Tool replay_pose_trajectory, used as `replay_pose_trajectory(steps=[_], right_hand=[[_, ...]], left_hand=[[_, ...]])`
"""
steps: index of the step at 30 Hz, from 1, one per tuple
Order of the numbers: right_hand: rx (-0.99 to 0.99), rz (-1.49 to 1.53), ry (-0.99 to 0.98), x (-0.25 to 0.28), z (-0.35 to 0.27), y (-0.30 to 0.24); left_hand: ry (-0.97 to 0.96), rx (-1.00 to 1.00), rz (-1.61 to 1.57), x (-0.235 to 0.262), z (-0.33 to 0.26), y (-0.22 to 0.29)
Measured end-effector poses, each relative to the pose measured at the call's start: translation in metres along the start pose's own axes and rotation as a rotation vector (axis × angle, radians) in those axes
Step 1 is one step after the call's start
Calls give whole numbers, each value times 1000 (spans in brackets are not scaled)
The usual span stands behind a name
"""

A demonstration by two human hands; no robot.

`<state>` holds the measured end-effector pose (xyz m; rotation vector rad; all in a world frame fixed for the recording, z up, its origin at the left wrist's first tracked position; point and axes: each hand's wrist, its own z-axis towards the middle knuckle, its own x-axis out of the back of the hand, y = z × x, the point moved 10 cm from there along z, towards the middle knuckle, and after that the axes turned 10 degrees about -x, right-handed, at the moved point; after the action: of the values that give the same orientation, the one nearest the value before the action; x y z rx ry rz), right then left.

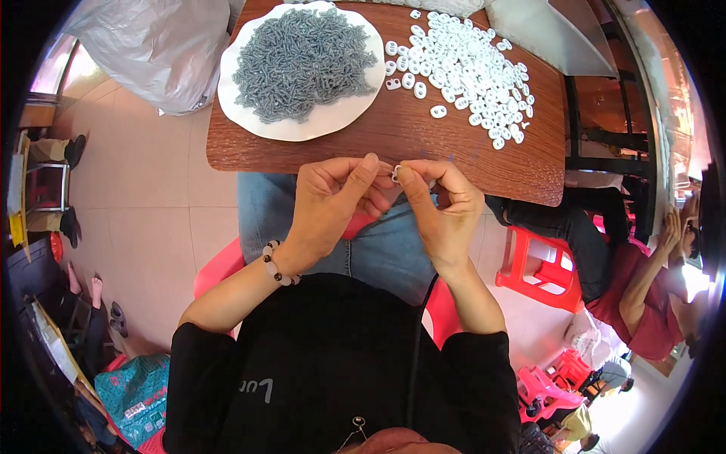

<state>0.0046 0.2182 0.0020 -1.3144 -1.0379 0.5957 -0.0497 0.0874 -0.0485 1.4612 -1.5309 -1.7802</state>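
My right hand [446,204] pinches a small white oval plastic piece with two holes [395,175] between thumb and forefinger, just off the table's near edge. My left hand [333,198] is closed beside it, thumb against forefinger, its fingertips close to the white piece. Whatever those fingertips hold is too small to make out. Beyond my left hand, a white wavy-rimmed plate [229,97] bears a heap of tiny grey coiled pieces that look like springs [306,64]. Many more white two-holed pieces [484,83] lie loose on the table past my right hand.
The brown wood-grain table [355,151] ends just before my lap. A large translucent plastic bag [155,53] stands left of it. Along the far right edge are a white bag [548,34] and a dark metal frame. A red stool [538,272] and a seated person [643,303] are at the right.
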Motion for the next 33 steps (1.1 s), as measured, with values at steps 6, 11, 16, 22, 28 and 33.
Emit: replay_pose_trajectory(steps=[6,11,16,22,28,33], right_hand=[[-49,58,-24,-1,0,7],[-31,65,-43,-2,1,7],[-29,80,-48,-4,1,3],[68,-28,11,-2,0,-5],[178,-146,31,-3,-4,-18],[69,-85,4,-5,-1,-12]], left_hand=[[2,55,-41,1,0,-5],[-4,31,-41,-1,-1,-4],[-3,28,-46,1,0,-5],[-3,-46,69,3,0,0],[8,-132,159,2,-2,5],[19,-100,111,3,-1,3]])
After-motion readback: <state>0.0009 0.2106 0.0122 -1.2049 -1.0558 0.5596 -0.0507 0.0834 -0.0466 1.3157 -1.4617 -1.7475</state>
